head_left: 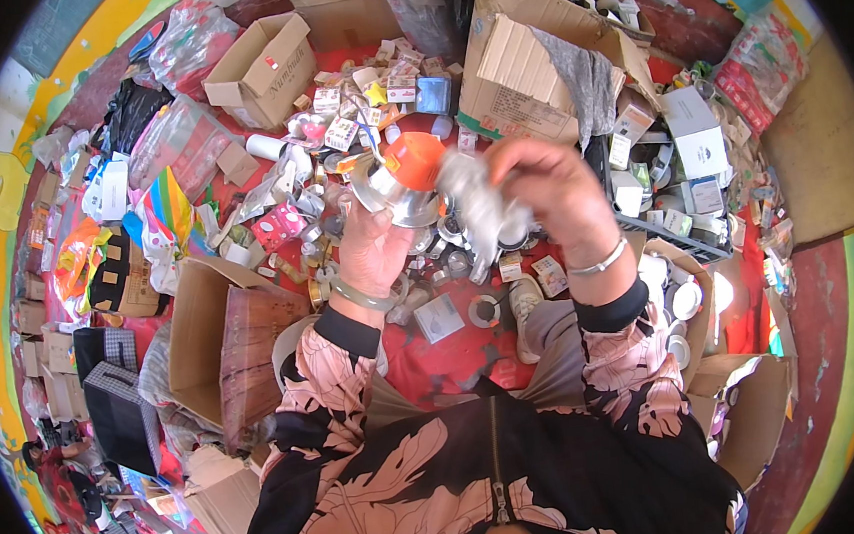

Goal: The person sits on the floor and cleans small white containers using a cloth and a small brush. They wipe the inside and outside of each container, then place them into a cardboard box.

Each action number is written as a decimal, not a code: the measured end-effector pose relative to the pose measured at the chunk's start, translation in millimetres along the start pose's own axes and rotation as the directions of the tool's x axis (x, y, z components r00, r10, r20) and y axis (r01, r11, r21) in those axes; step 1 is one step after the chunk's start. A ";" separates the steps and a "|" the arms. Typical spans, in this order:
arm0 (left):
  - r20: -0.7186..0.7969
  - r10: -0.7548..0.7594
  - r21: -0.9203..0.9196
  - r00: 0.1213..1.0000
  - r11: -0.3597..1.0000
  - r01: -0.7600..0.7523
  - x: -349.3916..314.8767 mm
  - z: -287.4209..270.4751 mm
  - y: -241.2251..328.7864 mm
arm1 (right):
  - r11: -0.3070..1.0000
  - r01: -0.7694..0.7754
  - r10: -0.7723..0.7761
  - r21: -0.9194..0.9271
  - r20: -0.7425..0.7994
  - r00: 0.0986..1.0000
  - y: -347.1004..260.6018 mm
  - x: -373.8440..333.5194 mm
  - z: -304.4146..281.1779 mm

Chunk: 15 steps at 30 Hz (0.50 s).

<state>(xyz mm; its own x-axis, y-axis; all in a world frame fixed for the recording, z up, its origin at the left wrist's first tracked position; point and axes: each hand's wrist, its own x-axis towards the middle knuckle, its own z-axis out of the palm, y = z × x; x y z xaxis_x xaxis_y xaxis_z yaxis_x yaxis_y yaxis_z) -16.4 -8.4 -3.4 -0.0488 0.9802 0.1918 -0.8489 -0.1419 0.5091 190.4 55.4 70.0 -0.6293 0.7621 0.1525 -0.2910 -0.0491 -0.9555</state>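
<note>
My left hand (370,246) is closed round a shiny silver metal piece (407,205) with a flared, dish-like rim. A round orange part (414,161) tops it; I cannot tell its exact kind. Close on its right, a crumpled, greyish-white sheet that looks like a thin plastic wrapper (482,202) hangs from my right hand (562,191), smeared by motion. The fingers of that hand are bent toward the wrapper. Below both hands lie many small metal and glass-like pieces, a small white square box (439,319) and a ring-shaped piece (484,311) on the red floor cover.
An open carton (266,74) and a larger torn carton (522,74) stand at the back. A dark crate (675,232) full of small boxes is on the right. Another open carton (207,335) stands at left, near stacked black cases (117,412). Small boxes (403,88) heap up behind my hands.
</note>
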 end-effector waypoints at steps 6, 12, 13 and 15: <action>0.071 -0.022 0.018 0.997 1.000 0.021 -3.9 3.7 -1.6 | 0.964 0.153 -0.108 0.219 -0.206 0.973 1.3 1.7 6.4; 0.105 -0.160 -0.069 0.982 0.983 0.168 -9.3 -8.8 -4.7 | 0.984 0.108 -0.108 -0.145 0.009 0.994 14.4 -2.7 31.7; 0.124 -0.179 -0.080 0.976 0.979 0.190 -10.4 -10.9 -4.6 | 0.981 0.131 -0.124 -0.144 0.053 0.991 13.8 -1.5 29.3; 0.191 -0.181 -0.040 0.965 0.981 0.192 -10.3 -8.1 -3.6 | 0.984 0.143 -0.135 -0.102 0.085 0.987 15.1 -1.2 28.7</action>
<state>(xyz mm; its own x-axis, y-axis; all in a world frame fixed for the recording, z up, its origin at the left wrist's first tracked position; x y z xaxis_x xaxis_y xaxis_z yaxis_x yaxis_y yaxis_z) -17.2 -16.8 -14.0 0.2072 0.9451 0.2528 -0.8626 0.0546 0.5029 166.1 35.3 62.6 -0.6430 0.7043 0.3009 -0.3032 0.1267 -0.9445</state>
